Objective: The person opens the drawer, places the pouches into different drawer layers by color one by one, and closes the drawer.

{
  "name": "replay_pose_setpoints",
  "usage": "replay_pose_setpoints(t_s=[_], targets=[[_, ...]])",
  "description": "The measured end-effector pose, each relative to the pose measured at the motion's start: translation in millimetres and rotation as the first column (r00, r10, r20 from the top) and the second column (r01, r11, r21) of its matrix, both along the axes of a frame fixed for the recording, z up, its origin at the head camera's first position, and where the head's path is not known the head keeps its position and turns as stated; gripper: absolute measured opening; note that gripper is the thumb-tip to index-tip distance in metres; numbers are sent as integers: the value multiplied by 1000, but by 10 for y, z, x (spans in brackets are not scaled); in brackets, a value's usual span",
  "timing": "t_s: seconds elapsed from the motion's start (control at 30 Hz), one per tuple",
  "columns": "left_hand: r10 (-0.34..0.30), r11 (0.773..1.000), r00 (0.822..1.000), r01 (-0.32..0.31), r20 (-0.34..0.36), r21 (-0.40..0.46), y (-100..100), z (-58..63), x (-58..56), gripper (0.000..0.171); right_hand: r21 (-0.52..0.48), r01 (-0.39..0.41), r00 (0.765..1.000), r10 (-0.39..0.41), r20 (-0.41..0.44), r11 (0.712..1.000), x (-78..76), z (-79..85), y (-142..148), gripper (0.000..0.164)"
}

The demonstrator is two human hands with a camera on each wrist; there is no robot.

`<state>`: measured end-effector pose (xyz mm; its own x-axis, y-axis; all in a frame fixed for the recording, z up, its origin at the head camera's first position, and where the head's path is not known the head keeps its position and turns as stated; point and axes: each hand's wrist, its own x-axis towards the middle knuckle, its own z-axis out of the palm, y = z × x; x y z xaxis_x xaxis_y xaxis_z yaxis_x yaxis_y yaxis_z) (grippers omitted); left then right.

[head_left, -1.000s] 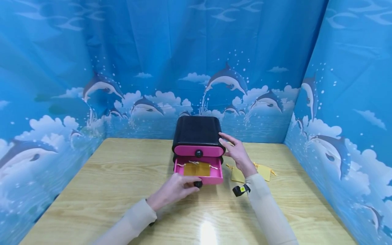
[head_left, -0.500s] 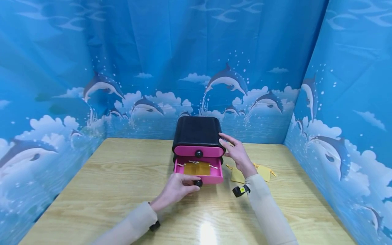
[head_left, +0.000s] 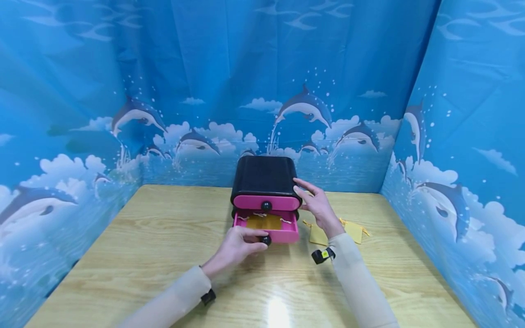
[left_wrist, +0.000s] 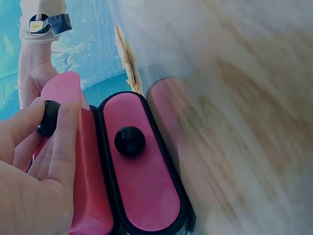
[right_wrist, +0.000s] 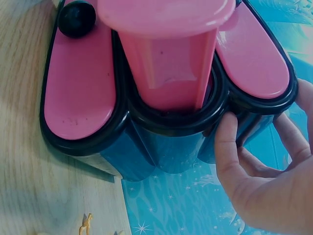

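Observation:
A small black drawer cabinet [head_left: 265, 175] with pink drawers, stacked in three tiers, stands towards the back of the table. Its middle drawer [head_left: 283, 236] is partly pulled out, and yellow drawstring pouches [head_left: 264, 222] lie inside it. My left hand [head_left: 235, 248] pinches that drawer's round black knob [left_wrist: 49, 119] between thumb and fingers. My right hand [head_left: 320, 207] holds the cabinet's right side, with bent fingers around the top tier, as the right wrist view shows. The top drawer [head_left: 246, 202] is closed, and so is the bottom drawer [right_wrist: 80, 83].
More yellow pouches [head_left: 353, 230] lie on the wooden table [head_left: 164, 237] right of the cabinet, partly behind the right wrist. A blue dolphin-print curtain [head_left: 205, 91] encloses the back and sides.
Over the last half second the middle drawer has slid a little way inward, the left hand moving with its knob. The right hand has stayed in place on the cabinet.

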<state>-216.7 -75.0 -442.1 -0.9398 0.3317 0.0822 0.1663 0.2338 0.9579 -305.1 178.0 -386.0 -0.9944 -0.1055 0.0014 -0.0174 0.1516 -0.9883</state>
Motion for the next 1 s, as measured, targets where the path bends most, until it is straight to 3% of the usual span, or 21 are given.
replay_pose_setpoints(t_s=[0.23, 0.63, 1.0], targets=[[17, 1000, 1000, -17, 23, -13, -12, 27, -41, 33, 1, -4, 1000, 4, 8, 1000, -7, 5, -18, 53], [40, 998, 999, -40, -9, -57, 21, 34, -134, 31, 7, 0, 1000, 0, 22, 1000, 25, 15, -5, 54], [35, 999, 999, -35, 1, 31, 27, 4, -281, 29, -4, -10, 1000, 10, 15, 1000, 17, 22, -6, 56]])
